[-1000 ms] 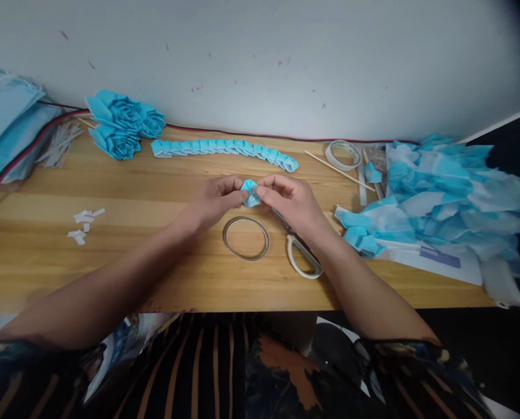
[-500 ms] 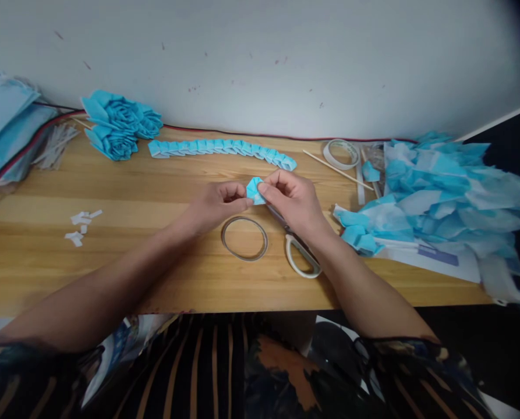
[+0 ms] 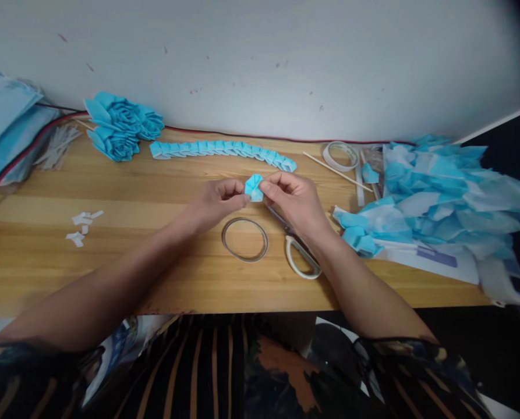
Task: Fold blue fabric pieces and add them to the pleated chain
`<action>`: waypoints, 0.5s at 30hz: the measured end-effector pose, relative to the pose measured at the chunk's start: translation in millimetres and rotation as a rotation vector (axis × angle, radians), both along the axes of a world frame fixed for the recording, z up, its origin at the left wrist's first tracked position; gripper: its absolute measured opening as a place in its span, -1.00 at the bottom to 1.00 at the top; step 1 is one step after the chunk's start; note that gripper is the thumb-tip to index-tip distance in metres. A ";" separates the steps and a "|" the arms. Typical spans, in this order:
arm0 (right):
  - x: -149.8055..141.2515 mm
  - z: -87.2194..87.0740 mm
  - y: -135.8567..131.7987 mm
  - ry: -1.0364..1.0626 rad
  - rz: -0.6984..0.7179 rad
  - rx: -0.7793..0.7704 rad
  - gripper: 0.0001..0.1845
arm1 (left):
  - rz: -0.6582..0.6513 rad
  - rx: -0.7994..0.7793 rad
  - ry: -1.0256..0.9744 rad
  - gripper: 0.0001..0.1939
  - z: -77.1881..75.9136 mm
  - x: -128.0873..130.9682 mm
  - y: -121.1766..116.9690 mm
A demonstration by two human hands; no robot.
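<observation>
Between my two hands is a small folded blue petal (image 3: 254, 187) of thin fabric-like material. My left hand (image 3: 218, 201) pinches its left edge between thumb and finger. On the opposite edge, my right hand (image 3: 292, 201) grips it with thumb and fingers. Scissors (image 3: 303, 259) with a pale handle lie partly under my right wrist. Just below the petal, a thin grey ring (image 3: 245, 260) rests on the wooden table (image 3: 176, 285). Farther back stretches a curved row of overlapping blue folded pieces (image 3: 220, 149).
Blue fabric roses (image 3: 122, 125) lie at the back left, near white strips (image 3: 59, 146) and stacked blue sheets (image 3: 6, 128). White scraps (image 3: 81, 220) are at left. A tape roll (image 3: 340, 156) and a stick (image 3: 336, 171) sit back right, beside a heap of blue pieces (image 3: 438, 192).
The petal has tilted slightly so more of its face shows, and it has shifted a little up and left. Both hands keep hold of it.
</observation>
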State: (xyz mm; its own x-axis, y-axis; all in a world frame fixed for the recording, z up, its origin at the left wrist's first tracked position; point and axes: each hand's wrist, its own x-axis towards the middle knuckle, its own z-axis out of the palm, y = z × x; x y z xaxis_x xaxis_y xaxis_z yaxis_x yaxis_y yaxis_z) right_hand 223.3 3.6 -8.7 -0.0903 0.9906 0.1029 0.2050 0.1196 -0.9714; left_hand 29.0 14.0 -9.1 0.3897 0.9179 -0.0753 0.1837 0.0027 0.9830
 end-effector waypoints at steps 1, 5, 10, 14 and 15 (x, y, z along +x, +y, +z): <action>-0.1 0.6 0.1 0.000 -0.007 -0.006 -0.67 | 0.003 0.006 -0.014 -0.75 0.7 0.0 -0.9; -0.7 3.6 -0.5 0.005 0.007 0.002 -0.74 | 0.017 0.005 -0.138 -0.69 -4.3 0.1 -1.7; -0.7 3.6 -0.6 -0.008 0.000 0.002 -0.77 | 0.020 0.005 -0.261 -0.61 -14.3 -1.3 0.9; -0.8 2.3 -1.0 -0.019 0.003 -0.010 -0.79 | 0.096 0.004 -0.233 -0.70 -12.0 -0.4 1.0; -1.0 2.3 -1.2 -0.017 0.009 -0.007 -0.79 | 0.113 0.004 -0.220 -0.71 -10.6 0.2 0.8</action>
State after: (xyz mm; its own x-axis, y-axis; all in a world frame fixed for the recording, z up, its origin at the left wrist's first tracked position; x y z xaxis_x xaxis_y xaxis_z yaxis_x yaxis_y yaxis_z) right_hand 222.4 2.4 -6.4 -0.1007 0.9905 0.0939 0.2204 0.1142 -0.9687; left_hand 29.2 14.8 -19.7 0.2916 0.9565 0.0035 -0.0365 0.0075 0.9993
